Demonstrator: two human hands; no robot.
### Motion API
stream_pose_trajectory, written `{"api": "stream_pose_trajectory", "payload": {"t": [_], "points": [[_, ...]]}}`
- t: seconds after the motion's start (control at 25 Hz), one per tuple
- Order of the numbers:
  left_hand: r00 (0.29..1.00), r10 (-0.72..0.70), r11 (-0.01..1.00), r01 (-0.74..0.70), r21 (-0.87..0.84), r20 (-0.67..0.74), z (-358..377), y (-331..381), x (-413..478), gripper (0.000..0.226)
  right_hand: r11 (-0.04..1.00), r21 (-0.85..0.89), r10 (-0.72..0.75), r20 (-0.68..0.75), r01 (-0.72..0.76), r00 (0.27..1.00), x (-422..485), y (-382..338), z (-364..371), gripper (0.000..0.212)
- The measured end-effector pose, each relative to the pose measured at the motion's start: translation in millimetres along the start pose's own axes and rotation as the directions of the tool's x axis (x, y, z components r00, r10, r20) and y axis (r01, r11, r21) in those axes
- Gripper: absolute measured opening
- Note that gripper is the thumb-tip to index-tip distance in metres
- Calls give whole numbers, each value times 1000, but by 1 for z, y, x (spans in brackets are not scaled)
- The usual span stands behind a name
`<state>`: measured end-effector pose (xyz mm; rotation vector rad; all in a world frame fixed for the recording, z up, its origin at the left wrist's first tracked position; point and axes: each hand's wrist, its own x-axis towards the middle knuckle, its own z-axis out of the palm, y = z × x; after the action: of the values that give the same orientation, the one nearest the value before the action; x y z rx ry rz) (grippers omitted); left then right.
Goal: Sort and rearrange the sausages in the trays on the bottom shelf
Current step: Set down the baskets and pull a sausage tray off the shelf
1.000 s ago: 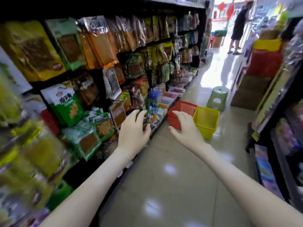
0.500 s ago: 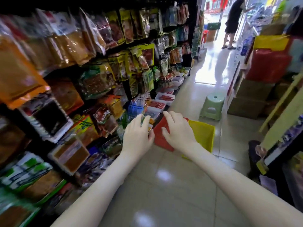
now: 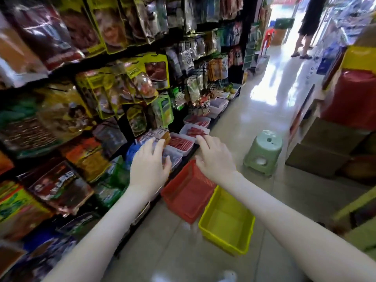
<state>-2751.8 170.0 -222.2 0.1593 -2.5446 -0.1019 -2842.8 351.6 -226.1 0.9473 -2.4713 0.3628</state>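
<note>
White trays of red sausages line the bottom shelf: one tray (image 3: 181,143) sits just beyond my hands, another tray (image 3: 194,131) behind it, a third (image 3: 197,120) farther back. My left hand (image 3: 150,165) hovers with fingers spread over the nearest clear tray (image 3: 175,158), holding nothing. My right hand (image 3: 213,157) reaches forward with relaxed fingers above the rim of a red basket (image 3: 188,193), its fingertips close to the second sausage tray.
A yellow basket (image 3: 225,224) stands on the floor beside the red one. A green stool (image 3: 263,152) is in the aisle. Hanging snack bags (image 3: 114,92) fill the shelves on the left. Cardboard boxes (image 3: 323,151) sit right. A person (image 3: 307,27) stands far down the aisle.
The view has moved along the aisle toward the sausage trays. Both hands have come forward over the trays and the red basket, and the baskets now lie beneath my arms.
</note>
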Motion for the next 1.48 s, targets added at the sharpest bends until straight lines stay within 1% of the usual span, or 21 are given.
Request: {"api": "stream_pose_trajectory", "payload": {"t": [0.08, 0.16, 0.28, 0.4, 0.48, 0.56, 0.68, 0.8, 0.88, 0.96, 1.04, 1.16, 1.28, 1.36, 1.44, 1.48], "points": [[1000, -15, 1000, 16, -22, 15, 51, 26, 54, 48, 1000, -15, -24, 27, 24, 999, 33, 62, 18, 55], [998, -46, 998, 47, -45, 35, 95, 58, 107, 46, 997, -52, -47, 41, 49, 998, 70, 124, 29, 59], [998, -39, 998, 41, -47, 49, 135, 98, 168, 45, 994, -90, -67, 19, 68, 998, 117, 197, 37, 59], [993, -111, 994, 110, 10, 27, 172, 119, 212, 47, 984, -69, -162, 46, 165, 986, 162, 253, 66, 56], [981, -192, 980, 191, 47, 21, 199, 130, 234, 46, 972, 2, -236, 55, 236, 970, 190, 283, 92, 52], [956, -293, 952, 293, 88, -9, 225, 143, 254, 47, 943, 82, -327, 72, 321, 942, 213, 309, 117, 54], [903, -427, 891, 430, 142, -53, 251, 166, 274, 47, 871, 172, -480, 98, 460, 872, 243, 338, 139, 55], [850, -523, 823, 523, 221, -64, 265, 188, 288, 46, 811, 259, -563, 107, 524, 819, 267, 359, 149, 50], [815, -575, 777, 572, 263, -74, 266, 198, 296, 45, 778, 314, -599, 108, 545, 793, 277, 368, 153, 51], [803, -588, 751, 589, 298, -103, 267, 207, 308, 45, 759, 326, -618, 88, 564, 781, 285, 380, 157, 54], [824, -553, 766, 560, 316, -120, 274, 211, 319, 43, 766, 315, -607, 68, 560, 792, 291, 395, 162, 58], [845, -528, 799, 527, 289, -81, 297, 219, 337, 44, 803, 304, -558, 83, 512, 826, 294, 430, 179, 62], [847, -532, 816, 514, 264, -5, 323, 236, 362, 47, 808, 334, -544, 110, 485, 832, 306, 467, 194, 61], [851, -524, 816, 506, 280, -10, 345, 241, 391, 47, 811, 330, -541, 109, 483, 834, 327, 492, 208, 62], [831, -555, 789, 543, 286, -46, 371, 243, 426, 46, 805, 338, -548, 109, 487, 830, 355, 518, 226, 63], [807, -586, 766, 580, 277, -67, 385, 245, 442, 46, 799, 353, -554, 118, 486, 824, 369, 531, 234, 64]]}}
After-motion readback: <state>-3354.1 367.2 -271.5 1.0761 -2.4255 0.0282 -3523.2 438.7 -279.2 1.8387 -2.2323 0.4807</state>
